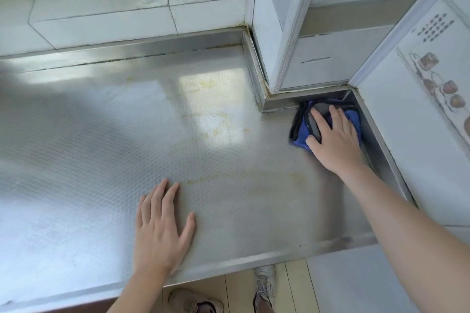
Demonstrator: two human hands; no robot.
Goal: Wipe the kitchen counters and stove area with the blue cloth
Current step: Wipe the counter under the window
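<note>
The right hand presses flat, fingers straight, on the blue cloth, which lies bunched at right of centre in the corner of the steel surface, beside the white pillar. The left hand rests flat and released on the surface at lower centre. Yellowish stains mark the middle. Shoes show at bottom.
</note>
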